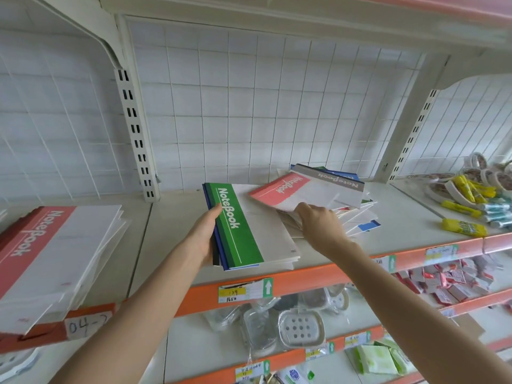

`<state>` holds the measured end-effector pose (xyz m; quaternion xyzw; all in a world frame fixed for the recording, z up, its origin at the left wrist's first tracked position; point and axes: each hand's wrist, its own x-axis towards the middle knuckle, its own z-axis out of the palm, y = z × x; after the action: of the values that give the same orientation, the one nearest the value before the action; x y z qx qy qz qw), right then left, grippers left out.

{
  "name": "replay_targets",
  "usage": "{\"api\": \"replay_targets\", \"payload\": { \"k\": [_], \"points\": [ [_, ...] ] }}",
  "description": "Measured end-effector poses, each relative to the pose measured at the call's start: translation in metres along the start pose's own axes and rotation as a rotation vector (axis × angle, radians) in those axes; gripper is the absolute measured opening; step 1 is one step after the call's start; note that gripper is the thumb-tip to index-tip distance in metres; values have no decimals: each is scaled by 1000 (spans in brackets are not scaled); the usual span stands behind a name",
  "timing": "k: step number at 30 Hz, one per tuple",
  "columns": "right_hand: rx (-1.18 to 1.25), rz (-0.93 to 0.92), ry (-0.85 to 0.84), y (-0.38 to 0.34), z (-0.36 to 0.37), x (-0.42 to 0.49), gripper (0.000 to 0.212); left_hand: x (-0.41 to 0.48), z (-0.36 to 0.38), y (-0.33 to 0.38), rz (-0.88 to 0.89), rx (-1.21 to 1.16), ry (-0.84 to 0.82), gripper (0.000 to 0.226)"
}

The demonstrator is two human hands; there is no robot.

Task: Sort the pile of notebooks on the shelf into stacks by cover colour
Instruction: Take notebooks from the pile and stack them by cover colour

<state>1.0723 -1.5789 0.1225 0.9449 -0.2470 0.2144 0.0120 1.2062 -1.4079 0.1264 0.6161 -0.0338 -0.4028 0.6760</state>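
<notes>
- Left hand (206, 234) grips the spine side of the green-topped stack (243, 225), mid shelf (171, 214).
- Right hand (321, 225) pinches the edge of the pink notebook (282, 192) atop the mixed pile (357, 214), just right of that stack.
- Red stack (50, 245) lies far left.

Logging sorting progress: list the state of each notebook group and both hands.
left hand, grips the spine side of the green-topped stack.
green-topped stack, mixed: blue and black spines beneath.
right hand, pinches the pink notebook's near edge.
pink notebook, face up, askew on the pile.
grey notebook, lying on the pile's back part.
pile, fanned out, unsorted.
pink stack, stacked at left, overhanging the shelf front.
</notes>
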Motion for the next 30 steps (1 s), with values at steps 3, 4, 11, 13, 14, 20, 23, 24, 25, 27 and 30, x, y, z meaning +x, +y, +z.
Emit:
{"api": "replay_targets", "payload": {
  "k": [3, 4, 11, 13, 14, 20, 23, 24, 25, 27, 30],
  "points": [
    [245, -204, 115, -3, 15, -17, 22, -1, -7, -4, 25, 3, 32, 42],
    [296, -266, 127, -5, 16, -22, 22, -2, -11, -4, 25, 7, 33, 43],
    [438, -494, 49, -16, 9, -39, 34, -22, -27, -6, 61, 66, 25, 18],
    [527, -428, 25, -17, 10, -40, 26, -27, -33, -5, 145, 94, 78, 12],
    [588, -351, -19, -21, 5, -43, 23, -30, -36, -5, 186, 115, 104, 10],
    [1200, 456, -187, -61, -18, -45, 12, -73, -42, -11, 271, 130, 113, 9],
    [1478, 656, -364, -78, -27, -60, 16, -100, -40, -17, 264, 79, 102, 10],
    [1511, 662, -381, -82, -28, -67, 24, -110, -39, -21, 255, 56, 103, 12],
    [1526, 663, -367, -87, -28, -74, 27, -120, -40, -25, 236, 22, 101, 14],
    [1542, 674, -325, -97, -25, -90, 23, -143, -43, -35, 177, -74, 85, 14],
    [1466, 691, -288, -110, -23, -114, 22, -175, -52, -59, 98, -200, 116, 22]
  ]
}}
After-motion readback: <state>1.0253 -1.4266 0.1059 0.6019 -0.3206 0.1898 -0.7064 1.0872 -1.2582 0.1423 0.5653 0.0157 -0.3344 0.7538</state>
